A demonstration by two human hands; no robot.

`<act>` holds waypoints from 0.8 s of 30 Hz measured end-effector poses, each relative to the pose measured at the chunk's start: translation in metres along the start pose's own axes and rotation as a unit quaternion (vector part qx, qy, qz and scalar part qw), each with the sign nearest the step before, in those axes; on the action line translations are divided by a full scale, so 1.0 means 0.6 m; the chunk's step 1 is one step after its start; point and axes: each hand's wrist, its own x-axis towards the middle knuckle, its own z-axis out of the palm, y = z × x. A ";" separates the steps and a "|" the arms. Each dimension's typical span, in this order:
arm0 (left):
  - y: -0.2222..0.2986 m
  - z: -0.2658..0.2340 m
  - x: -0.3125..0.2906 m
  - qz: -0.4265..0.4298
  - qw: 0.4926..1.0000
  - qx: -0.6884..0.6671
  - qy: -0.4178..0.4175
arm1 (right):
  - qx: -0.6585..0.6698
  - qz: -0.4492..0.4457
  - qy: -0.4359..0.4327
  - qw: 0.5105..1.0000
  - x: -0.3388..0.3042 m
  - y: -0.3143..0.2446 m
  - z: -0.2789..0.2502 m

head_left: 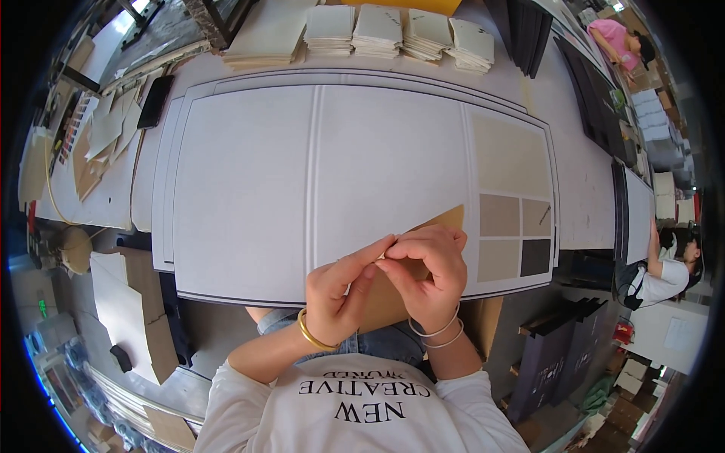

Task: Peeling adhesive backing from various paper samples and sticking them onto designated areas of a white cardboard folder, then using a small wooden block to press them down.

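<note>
My left hand (pixel 336 291) and my right hand (pixel 434 264) meet over the near edge of a large white panel (pixel 242 166) with vertical fold lines. Thumbs and forefingers of both are pinched together at one spot. Whatever small pale bit lies between the fingertips is too small to make out. A tan sheet (pixel 389 302) slants beneath and between my hands, partly hidden by them. On the panel's right section sit a large cream swatch (pixel 511 155), smaller beige ones (pixel 499 216) and a dark grey one (pixel 536 257).
Several stacks of pale cards (pixel 377 34) line the table's far side. A black phone (pixel 155 102) lies left of the panel, near loose paper pieces (pixel 106 128). Dark boards (pixel 521 34) stand at the far right. Two people, one in pink (pixel 608 38) and one in white (pixel 668 272), are at the right.
</note>
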 end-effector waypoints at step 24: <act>-0.029 -0.014 0.067 0.246 0.966 0.080 -0.021 | 0.552 0.261 -0.132 0.781 -0.008 0.032 -0.023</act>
